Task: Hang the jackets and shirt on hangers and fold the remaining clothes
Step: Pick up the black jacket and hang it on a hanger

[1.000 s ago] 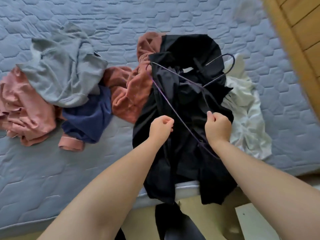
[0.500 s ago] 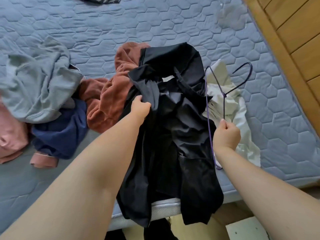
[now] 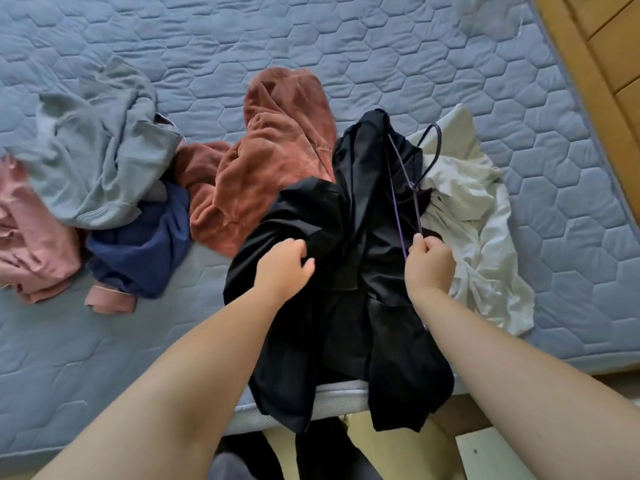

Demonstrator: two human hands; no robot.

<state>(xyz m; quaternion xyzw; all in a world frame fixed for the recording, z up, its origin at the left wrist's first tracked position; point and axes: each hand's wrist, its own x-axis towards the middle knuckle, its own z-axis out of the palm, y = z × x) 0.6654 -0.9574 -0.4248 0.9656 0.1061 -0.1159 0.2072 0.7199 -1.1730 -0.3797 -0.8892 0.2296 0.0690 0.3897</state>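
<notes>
Now the left hand [image 3: 282, 268] curls its fingers into the black jacket [image 3: 349, 271] draped over the mattress [image 3: 311, 36] edge — the right hand [image 3: 429, 263] pinches the thin purple hanger [image 3: 403, 188] above it.

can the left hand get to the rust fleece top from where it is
Probably yes: the rust fleece top lies uncovered just beyond the left hand, nothing between, though that hand grips the black jacket and must let go first.
</notes>
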